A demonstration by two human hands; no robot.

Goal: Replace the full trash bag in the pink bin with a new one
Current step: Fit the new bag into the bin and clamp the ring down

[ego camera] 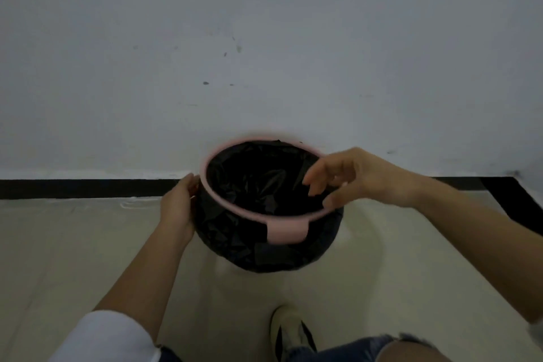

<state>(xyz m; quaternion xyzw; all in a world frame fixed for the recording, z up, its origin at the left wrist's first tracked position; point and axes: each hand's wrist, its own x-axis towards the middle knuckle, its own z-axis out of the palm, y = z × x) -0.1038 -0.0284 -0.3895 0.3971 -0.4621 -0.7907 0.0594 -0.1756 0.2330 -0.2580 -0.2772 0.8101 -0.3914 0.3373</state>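
Head view: my left hand (179, 209) presses flat on the black bag (235, 241) over the pink bin (286, 233); right hand (349, 178) hovers over the rim, fingers (316, 178) loosely spread, holding nothing.

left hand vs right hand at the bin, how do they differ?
The left hand lies flat against the bag-covered side of the pink bin; the right hand hovers above the rim, fingers spread. Left sits lower, outside the bin; right reaches over the opening. Both are bare.
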